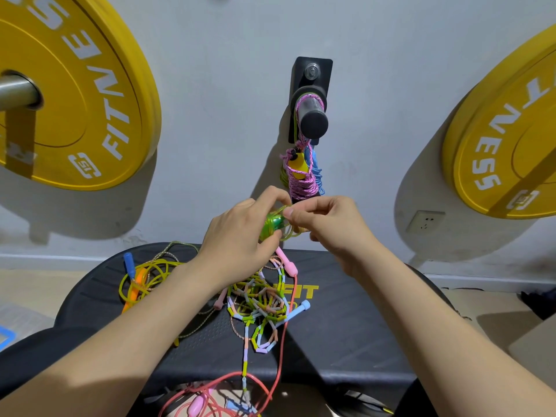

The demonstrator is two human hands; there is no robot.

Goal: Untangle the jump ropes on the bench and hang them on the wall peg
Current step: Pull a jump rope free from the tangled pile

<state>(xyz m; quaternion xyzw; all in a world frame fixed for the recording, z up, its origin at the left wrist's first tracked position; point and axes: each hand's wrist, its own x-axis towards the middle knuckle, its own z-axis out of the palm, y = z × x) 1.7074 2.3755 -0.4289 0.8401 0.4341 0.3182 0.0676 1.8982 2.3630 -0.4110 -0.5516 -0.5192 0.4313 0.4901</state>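
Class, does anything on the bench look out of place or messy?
Yes. Several jump ropes lie tangled together on the bench, and a red rope spills over its front edge, hanging down.

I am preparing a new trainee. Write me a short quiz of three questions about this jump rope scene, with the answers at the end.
1. True or false: a pink rope bundle already hangs from the wall peg.
2. The right hand pinches a green cord. What does the left hand grip? A) a green handle B) a towel C) a dumbbell
3. Fill in: the beaded rope lies tangled on the black ___.
Key: 1 true; 2 A; 3 bench.
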